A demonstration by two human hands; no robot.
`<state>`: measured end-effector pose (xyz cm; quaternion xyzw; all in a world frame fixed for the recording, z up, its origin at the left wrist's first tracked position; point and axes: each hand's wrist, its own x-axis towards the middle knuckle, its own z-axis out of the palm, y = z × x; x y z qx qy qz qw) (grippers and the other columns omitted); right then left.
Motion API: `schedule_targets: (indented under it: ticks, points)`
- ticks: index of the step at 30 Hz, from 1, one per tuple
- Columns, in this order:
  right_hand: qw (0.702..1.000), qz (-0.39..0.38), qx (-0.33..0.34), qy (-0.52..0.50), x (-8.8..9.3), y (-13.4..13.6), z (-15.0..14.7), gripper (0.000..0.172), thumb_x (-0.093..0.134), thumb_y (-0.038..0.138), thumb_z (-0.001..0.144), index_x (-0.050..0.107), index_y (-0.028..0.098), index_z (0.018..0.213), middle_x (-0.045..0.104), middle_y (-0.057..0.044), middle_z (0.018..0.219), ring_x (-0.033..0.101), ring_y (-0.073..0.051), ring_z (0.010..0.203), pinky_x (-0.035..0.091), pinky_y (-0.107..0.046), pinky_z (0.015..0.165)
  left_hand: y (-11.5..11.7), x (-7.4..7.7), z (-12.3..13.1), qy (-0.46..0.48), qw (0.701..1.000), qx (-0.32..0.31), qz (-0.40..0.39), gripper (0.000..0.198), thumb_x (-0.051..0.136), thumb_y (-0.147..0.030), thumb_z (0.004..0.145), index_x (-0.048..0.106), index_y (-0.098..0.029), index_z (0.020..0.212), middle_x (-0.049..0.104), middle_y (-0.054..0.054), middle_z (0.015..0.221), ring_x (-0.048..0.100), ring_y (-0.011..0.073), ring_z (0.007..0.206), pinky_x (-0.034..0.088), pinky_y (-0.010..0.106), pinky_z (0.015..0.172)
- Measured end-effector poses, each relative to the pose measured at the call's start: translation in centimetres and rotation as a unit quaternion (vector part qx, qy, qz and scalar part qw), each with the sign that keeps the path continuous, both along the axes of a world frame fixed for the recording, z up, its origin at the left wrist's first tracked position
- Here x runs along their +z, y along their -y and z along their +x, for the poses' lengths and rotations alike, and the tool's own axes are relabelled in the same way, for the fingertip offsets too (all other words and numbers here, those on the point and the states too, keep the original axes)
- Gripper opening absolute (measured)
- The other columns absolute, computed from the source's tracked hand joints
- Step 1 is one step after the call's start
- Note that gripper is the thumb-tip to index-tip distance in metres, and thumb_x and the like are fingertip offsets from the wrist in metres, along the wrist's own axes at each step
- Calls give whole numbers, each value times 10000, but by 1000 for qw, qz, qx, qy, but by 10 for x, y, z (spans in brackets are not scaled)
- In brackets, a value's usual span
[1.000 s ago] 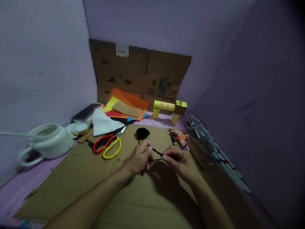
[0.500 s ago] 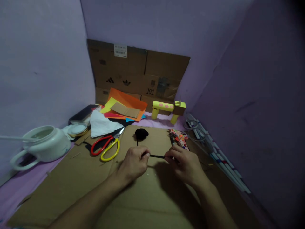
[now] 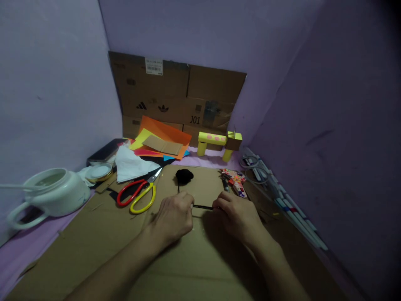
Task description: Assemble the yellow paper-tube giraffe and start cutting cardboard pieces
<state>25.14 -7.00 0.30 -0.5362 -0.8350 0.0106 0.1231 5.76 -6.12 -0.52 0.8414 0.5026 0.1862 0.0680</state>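
over the middle of the cardboard sheet (image 3: 194, 267), i watched both hands work low and close together. the left hand (image 3: 173, 217) was curled into a loose fist, its fingertips pinched on one end of a thin black strand (image 3: 203, 207). the right hand (image 3: 238, 215) was clamped on the other end, knuckles up. the strand ran nearly level between them, just above the cardboard; i could not tell whether it touched the sheet.

just beyond the left hand lay a black fluffy lump (image 3: 184, 176) on the cardboard, with a thin dark tail trailing toward the knuckles. whether that tail joined the strand, i could not tell. to the left of it lay the scissors (image 3: 138, 194), one handle red and one yellow, blades pointing toward a crumpled white tissue (image 3: 130, 165). near the right hand's far side sat a small patterned packet (image 3: 234, 179).

farther back i saw a stack of coloured paper (image 3: 166, 133) and a yellow paper figure (image 3: 216, 142) standing before a flattened box (image 3: 175, 96) leaned on the wall. a white pot (image 3: 53, 192) stood at the far left, and a row of markers (image 3: 291, 213) lay along the right wall.
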Motion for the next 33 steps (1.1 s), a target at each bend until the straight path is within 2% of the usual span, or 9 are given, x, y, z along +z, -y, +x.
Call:
schedule_targets:
  ticks: [6,11,15,17,21,23,25,28,33]
  points:
    - [999,-32,-2,-2,3,1,-1,162,510,167,807,664,218,804,629,-25,825,581,-156,754,331,-258,583,1,3,1,-76,997,-13,8,166,399,-94,755,540,-174,792,578,51,814,556,191,720,342,304,574]
    - [974,-59,-12,-219,-7,2,-2,254,516,221,808,643,199,1026,640,-62,1001,567,-126,654,422,-272,610,3,7,-1,-75,997,-31,16,184,398,-66,731,532,-181,782,567,40,782,532,175,690,325,294,556]
    - [894,-78,-24,-441,-12,3,-15,310,509,237,807,609,194,1097,650,-79,982,540,-102,571,449,-253,532,5,10,-3,-66,995,-69,26,185,405,-55,706,518,-182,779,556,37,776,517,174,678,321,296,547]
    - [849,12,-89,-520,-7,5,-18,389,535,241,800,547,215,1187,646,-71,965,526,-94,556,442,-240,507,5,11,-4,-67,994,-81,30,178,406,-53,700,511,-180,767,552,40,784,512,173,677,325,297,551]
    - [702,185,-222,-651,10,7,-14,394,573,286,796,519,223,1181,591,-85,1109,510,-62,534,427,-210,456,5,11,-5,-73,993,-89,29,173,396,-44,702,498,-181,730,541,36,767,496,165,655,318,294,544]
    - [705,126,-192,-671,12,8,-14,376,601,323,769,549,207,1124,598,-85,1084,492,-49,486,419,-205,417,4,11,-5,-73,993,-93,27,171,397,-49,714,507,-178,742,541,36,769,494,163,653,315,292,540]
    - [726,-53,-130,-674,7,8,-20,415,646,363,716,573,196,1089,608,-90,1062,503,-56,461,438,-221,393,5,12,-5,-62,993,-102,20,167,396,-63,736,521,-172,753,542,37,770,496,160,655,326,288,547]
    - [668,-329,-60,-664,-6,10,-34,506,712,409,631,603,178,1067,640,-86,967,576,-97,498,477,-238,400,5,13,-6,-16,992,-124,7,143,429,-122,763,556,-161,815,551,41,786,511,161,672,353,279,563]
    - [609,-438,-22,-661,-18,10,-46,385,726,473,607,672,114,737,613,-19,582,592,-94,481,475,-180,423,7,13,-7,21,989,-144,1,175,435,-109,758,584,-163,833,538,29,753,492,135,626,359,255,554]
